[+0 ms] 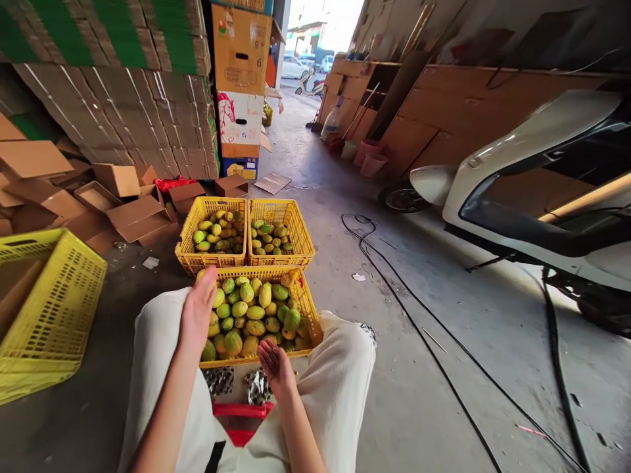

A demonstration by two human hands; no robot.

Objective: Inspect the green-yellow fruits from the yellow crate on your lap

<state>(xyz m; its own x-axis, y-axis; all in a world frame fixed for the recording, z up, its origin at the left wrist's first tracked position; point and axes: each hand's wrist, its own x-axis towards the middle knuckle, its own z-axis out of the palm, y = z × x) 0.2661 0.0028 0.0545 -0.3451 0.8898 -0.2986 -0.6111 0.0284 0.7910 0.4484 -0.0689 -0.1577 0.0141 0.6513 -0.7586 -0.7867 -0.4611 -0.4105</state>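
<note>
A yellow plastic crate (315, 322) stands between my knees, filled with oval green and yellow fruits (255, 313) whose exact kind I cannot tell. My left hand (198, 303) is over the crate's left edge, its fingers stretched out and nothing in it. At the near edge, my right hand (277, 368) is held palm up with its fingers extended, also holding nothing. Two more yellow crates, a left one (187, 246) and a right one (303, 240), sit side by side just beyond, each partly filled with similar fruits.
An upright yellow-green crate (59, 309) is at my left, near a heap of opened cardboard boxes (140, 217). Stacked cartons (241, 72) rise behind. A black cable (394, 282) loops over the floor on the right, where a white scooter (493, 164) is parked.
</note>
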